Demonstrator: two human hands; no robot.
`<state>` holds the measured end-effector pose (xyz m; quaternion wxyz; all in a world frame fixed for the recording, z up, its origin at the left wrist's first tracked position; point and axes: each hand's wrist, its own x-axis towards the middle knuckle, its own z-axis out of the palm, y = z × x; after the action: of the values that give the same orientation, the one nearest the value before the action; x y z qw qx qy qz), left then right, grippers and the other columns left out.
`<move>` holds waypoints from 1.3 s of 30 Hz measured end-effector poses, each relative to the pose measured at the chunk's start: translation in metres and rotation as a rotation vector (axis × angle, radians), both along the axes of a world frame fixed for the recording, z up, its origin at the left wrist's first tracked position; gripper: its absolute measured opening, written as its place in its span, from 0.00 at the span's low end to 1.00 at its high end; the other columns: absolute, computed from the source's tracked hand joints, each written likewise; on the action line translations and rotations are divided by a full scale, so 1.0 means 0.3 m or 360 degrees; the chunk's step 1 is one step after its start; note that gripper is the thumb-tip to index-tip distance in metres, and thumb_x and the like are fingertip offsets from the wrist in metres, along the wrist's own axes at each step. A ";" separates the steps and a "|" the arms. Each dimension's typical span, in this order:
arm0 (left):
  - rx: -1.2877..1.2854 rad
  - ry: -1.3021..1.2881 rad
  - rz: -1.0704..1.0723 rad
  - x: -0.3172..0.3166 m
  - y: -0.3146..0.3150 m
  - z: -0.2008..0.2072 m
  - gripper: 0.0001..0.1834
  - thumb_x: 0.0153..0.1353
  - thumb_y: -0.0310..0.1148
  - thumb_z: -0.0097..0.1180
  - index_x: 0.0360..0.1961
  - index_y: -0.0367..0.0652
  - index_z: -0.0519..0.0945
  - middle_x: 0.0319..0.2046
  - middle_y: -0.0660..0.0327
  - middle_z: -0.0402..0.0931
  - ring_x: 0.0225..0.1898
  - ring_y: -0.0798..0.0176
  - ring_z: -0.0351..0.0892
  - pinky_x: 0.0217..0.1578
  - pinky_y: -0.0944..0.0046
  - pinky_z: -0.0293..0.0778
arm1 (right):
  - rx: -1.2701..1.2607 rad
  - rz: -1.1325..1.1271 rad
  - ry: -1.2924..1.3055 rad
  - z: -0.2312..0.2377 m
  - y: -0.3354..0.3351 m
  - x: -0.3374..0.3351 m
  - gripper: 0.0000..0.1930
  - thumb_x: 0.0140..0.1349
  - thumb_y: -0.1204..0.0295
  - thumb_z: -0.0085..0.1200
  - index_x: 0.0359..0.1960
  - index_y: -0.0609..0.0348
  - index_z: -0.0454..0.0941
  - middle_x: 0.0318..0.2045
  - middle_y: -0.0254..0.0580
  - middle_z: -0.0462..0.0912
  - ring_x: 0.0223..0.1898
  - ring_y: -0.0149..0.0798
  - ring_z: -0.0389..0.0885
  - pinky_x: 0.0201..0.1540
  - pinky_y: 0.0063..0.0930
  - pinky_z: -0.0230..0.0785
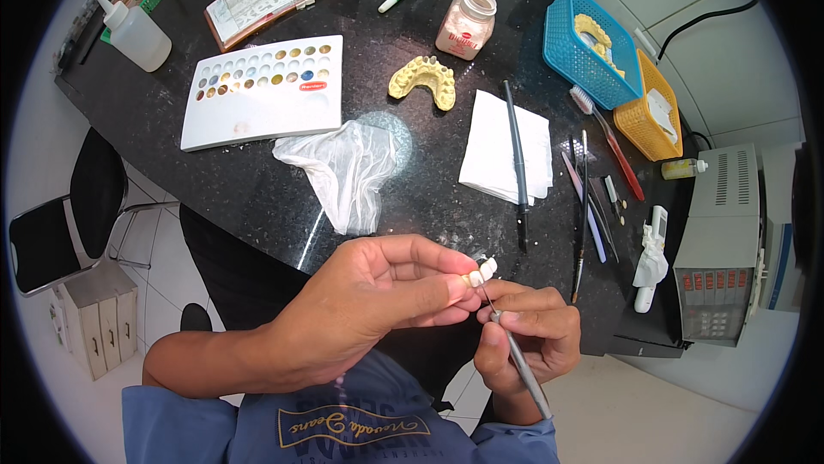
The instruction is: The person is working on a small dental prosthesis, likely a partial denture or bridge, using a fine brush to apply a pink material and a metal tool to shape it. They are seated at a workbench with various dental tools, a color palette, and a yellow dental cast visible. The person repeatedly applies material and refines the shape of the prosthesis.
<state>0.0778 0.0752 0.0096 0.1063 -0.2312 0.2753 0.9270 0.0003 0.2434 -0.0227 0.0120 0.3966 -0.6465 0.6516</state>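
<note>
My left hand (378, 285) pinches a small white dental bridge (484, 272) of several teeth between thumb and fingertips, just over the near edge of the black worktop. In my right hand (542, 327) is a slim metal dental instrument (525, 369), gripped like a pen. Its thin tip reaches up to the underside of the bridge; whether it touches cannot be made out. Part of the bridge is covered by my left fingers. Beyond the hands, a yellow plaster dental model (422, 82) in a horseshoe shape rests on the worktop.
Left: a white paint palette (257, 116), a crumpled plastic bag (352, 168) and a squeeze bottle (137, 35). Behind the model stands an opened powder jar (466, 28). To the right lie folded tissue (489, 146) with a dark brush (518, 146), several tools, and blue (558, 43) and yellow baskets (639, 125).
</note>
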 end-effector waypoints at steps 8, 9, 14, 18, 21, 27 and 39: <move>-0.0002 -0.0006 0.0002 0.000 0.000 0.002 0.13 0.63 0.26 0.56 0.47 0.32 0.74 0.41 0.49 0.79 0.45 0.62 0.81 0.48 0.67 0.79 | 0.0006 -0.0002 -0.0020 0.001 0.001 0.001 0.09 0.54 0.79 0.61 0.33 0.66 0.72 0.23 0.52 0.81 0.31 0.47 0.86 0.31 0.30 0.81; -0.0004 -0.0007 0.0003 0.000 0.000 0.003 0.13 0.63 0.26 0.56 0.47 0.33 0.74 0.41 0.49 0.79 0.45 0.62 0.81 0.47 0.67 0.79 | 0.0005 0.0003 -0.0017 0.001 0.000 0.000 0.09 0.54 0.79 0.61 0.33 0.66 0.72 0.23 0.52 0.81 0.31 0.47 0.86 0.31 0.30 0.81; -0.0002 -0.0008 0.0006 0.000 -0.001 0.002 0.13 0.63 0.26 0.56 0.47 0.33 0.74 0.41 0.49 0.79 0.45 0.61 0.81 0.47 0.67 0.79 | 0.0010 0.0002 -0.0005 0.001 0.001 0.000 0.10 0.54 0.79 0.62 0.33 0.65 0.72 0.23 0.51 0.81 0.31 0.47 0.86 0.31 0.29 0.81; 0.0002 -0.0011 -0.0009 0.001 -0.003 0.000 0.13 0.63 0.26 0.56 0.47 0.33 0.74 0.41 0.49 0.79 0.45 0.61 0.81 0.47 0.67 0.79 | 0.0235 0.0084 0.0024 0.016 0.017 0.003 0.11 0.59 0.76 0.57 0.36 0.61 0.65 0.28 0.45 0.74 0.31 0.41 0.82 0.35 0.27 0.79; 0.0015 -0.0015 -0.0014 0.003 -0.004 -0.001 0.13 0.63 0.26 0.56 0.47 0.33 0.74 0.41 0.49 0.79 0.45 0.61 0.81 0.47 0.67 0.79 | 0.0217 0.0099 0.0032 0.014 0.015 0.001 0.11 0.59 0.77 0.57 0.36 0.61 0.65 0.27 0.45 0.74 0.30 0.39 0.82 0.35 0.28 0.79; 0.0028 -0.0017 -0.0024 0.001 -0.005 -0.003 0.13 0.63 0.26 0.56 0.47 0.32 0.74 0.42 0.48 0.79 0.45 0.61 0.82 0.47 0.67 0.79 | 0.0172 0.0137 0.0035 0.012 0.019 -0.004 0.10 0.59 0.78 0.56 0.37 0.61 0.65 0.27 0.45 0.74 0.29 0.37 0.81 0.37 0.33 0.79; 0.0000 -0.0013 -0.0028 0.001 -0.004 0.000 0.14 0.63 0.26 0.56 0.48 0.32 0.74 0.42 0.49 0.79 0.44 0.61 0.82 0.48 0.67 0.79 | 0.0215 0.0098 0.0021 0.015 0.015 0.002 0.11 0.59 0.77 0.57 0.37 0.61 0.65 0.28 0.46 0.74 0.30 0.40 0.82 0.35 0.28 0.78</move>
<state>0.0782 0.0739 0.0095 0.1156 -0.2327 0.2768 0.9251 0.0009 0.2479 -0.0182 -0.0307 0.4205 -0.6764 0.6039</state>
